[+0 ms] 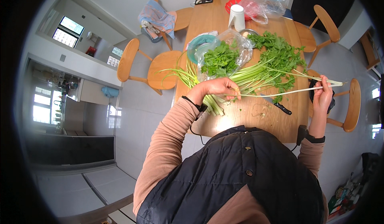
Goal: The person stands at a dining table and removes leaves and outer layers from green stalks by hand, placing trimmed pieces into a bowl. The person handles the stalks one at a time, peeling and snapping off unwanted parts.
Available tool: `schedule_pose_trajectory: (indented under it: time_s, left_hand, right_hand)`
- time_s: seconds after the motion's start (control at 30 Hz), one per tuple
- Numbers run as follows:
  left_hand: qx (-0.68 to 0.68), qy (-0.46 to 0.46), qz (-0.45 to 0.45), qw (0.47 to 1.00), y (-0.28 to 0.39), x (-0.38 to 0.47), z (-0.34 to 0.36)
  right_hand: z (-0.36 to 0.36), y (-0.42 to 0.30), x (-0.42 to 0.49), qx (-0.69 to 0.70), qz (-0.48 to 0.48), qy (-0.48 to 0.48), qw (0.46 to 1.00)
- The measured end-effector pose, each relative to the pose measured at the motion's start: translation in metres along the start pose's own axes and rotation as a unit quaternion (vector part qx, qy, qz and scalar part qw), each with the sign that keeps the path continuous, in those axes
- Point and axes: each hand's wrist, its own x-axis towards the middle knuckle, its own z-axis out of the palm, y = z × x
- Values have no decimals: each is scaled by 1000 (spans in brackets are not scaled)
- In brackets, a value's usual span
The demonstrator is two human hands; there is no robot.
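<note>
My right hand (322, 95) holds long pale celery stalks (288, 91) near their joined root end, out past the table's right side. The stalks stretch across to my left hand (223, 87), whose fingers are closed on their thin end. Under and behind them lies a pile of leafy celery (279, 54), leaves to the right. Cut stalks (213, 105) lie beneath my left wrist. Picked green leaves (220, 59) fill a clear plastic bag. A knife with a black handle (282, 108) rests on the table, its blade partly under the leaves.
The wooden table (228, 125) bears a teal basin (199, 45), a paper roll (237, 17), a metal bowl with an egg (246, 34), a red plastic basket (231, 4) and a phone (204, 1). Root scraps lie near the knife. Wooden chairs (165, 69) stand on both sides.
</note>
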Motion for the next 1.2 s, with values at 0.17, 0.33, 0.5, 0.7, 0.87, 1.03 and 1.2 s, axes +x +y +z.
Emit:
schedule_pose_trajectory:
  time_s: [0.17,0.33,0.5,0.7,0.87,1.03,1.2]
  left_hand:
    - [70,125,85,986,-13,3,-5]
    - [89,323,6,942,-31,3,-41]
    - [308,507,-44,804,-46,16,-68]
    - [470,519,-93,708,-58,26,-76]
    - [554,481,-48,678,-58,20,-78]
    - [422,527,-90,732,-50,25,-79]
    - [409,557,-33,722,-40,20,-76]
  right_hand:
    - [-4,-2,0,-11,-8,3,1000]
    - [-4,-5,0,-1,-27,21,999]
    - [3,5,-8,-19,1,-1,1000]
    - [11,14,-14,-32,1,-4,999]
    - [12,14,-16,-59,0,-16,998]
    - [12,17,-17,-64,3,-26,998]
    - [11,20,-18,-59,5,-25,998]
